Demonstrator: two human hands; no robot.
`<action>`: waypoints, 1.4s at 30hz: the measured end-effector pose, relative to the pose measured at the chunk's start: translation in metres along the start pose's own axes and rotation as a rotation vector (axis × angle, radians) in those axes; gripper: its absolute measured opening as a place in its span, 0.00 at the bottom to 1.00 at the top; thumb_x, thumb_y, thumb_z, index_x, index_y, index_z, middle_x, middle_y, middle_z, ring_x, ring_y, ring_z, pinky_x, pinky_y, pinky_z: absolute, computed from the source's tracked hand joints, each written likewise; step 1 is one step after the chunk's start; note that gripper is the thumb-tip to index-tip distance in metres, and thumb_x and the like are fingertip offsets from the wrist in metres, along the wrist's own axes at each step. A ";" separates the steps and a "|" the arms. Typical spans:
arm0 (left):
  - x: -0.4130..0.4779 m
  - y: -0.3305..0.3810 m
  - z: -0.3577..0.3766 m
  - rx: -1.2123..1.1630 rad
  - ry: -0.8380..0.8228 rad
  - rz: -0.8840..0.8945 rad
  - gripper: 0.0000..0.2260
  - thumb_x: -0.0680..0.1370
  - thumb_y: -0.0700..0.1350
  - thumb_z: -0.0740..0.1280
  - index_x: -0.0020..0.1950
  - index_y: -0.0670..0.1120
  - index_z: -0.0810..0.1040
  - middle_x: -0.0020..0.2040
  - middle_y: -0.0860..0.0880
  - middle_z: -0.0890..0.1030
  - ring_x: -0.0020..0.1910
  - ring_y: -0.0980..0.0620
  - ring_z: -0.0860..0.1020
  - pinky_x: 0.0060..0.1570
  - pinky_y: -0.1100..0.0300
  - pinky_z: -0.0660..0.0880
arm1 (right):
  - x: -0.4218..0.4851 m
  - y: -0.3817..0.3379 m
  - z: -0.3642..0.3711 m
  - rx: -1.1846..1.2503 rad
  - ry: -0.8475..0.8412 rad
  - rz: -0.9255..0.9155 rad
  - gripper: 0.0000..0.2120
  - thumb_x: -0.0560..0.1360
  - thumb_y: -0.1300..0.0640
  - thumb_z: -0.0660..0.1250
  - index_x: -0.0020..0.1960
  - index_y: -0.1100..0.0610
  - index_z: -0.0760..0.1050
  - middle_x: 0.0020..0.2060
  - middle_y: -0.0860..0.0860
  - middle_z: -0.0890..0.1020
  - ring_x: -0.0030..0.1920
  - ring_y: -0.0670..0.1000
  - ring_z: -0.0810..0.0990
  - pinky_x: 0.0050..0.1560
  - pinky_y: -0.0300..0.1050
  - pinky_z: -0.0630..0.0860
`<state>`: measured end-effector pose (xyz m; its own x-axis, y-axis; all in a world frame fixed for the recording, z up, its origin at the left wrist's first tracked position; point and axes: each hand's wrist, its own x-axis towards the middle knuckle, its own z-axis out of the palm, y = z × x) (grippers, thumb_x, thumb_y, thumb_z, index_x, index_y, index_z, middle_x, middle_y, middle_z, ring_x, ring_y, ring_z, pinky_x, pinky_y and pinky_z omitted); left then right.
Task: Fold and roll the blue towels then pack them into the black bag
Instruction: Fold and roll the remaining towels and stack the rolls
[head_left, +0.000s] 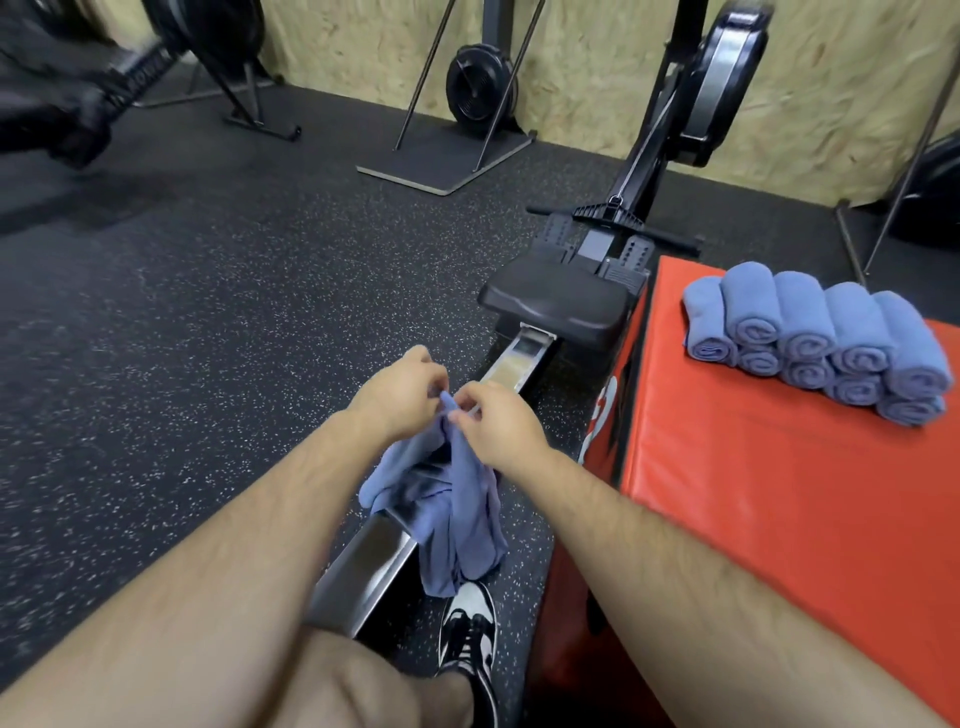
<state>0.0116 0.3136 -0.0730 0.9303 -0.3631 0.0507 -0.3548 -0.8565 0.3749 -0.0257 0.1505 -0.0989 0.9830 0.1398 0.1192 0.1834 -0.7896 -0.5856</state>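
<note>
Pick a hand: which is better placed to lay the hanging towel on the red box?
Right, probably. Both hands pinch the towel at its top, but the right hand sits nearer the red box; the left hand would have to cross the right arm.

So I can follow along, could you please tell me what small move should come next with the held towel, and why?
Probably slide the left hand and right hand apart along the edge: both pinch the blue towel close together, and it hangs crumpled, too bunched to fold.
</note>
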 end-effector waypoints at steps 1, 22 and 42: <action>0.000 0.001 -0.003 -0.033 0.051 0.006 0.03 0.78 0.44 0.65 0.47 0.46 0.77 0.49 0.50 0.71 0.43 0.46 0.76 0.45 0.51 0.74 | 0.003 -0.004 -0.006 -0.001 0.042 -0.006 0.04 0.77 0.51 0.66 0.48 0.51 0.76 0.45 0.48 0.79 0.46 0.51 0.77 0.48 0.51 0.77; 0.017 0.151 -0.074 -0.690 0.432 0.271 0.13 0.75 0.41 0.71 0.58 0.51 0.76 0.56 0.52 0.78 0.52 0.59 0.77 0.52 0.70 0.72 | -0.020 -0.014 -0.199 0.145 0.379 -0.044 0.10 0.78 0.55 0.67 0.40 0.57 0.74 0.30 0.46 0.74 0.30 0.42 0.70 0.32 0.39 0.61; 0.038 0.415 -0.158 -0.387 0.123 0.486 0.06 0.75 0.44 0.65 0.44 0.44 0.81 0.37 0.50 0.79 0.37 0.54 0.73 0.38 0.57 0.70 | -0.221 0.047 -0.465 0.430 0.382 0.391 0.06 0.75 0.62 0.64 0.39 0.60 0.74 0.28 0.54 0.72 0.28 0.52 0.71 0.32 0.44 0.73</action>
<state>-0.0855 0.0022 0.2311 0.6837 -0.6126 0.3964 -0.7013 -0.4014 0.5892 -0.2404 -0.1955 0.2194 0.9189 -0.3895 0.0624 -0.1174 -0.4211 -0.8994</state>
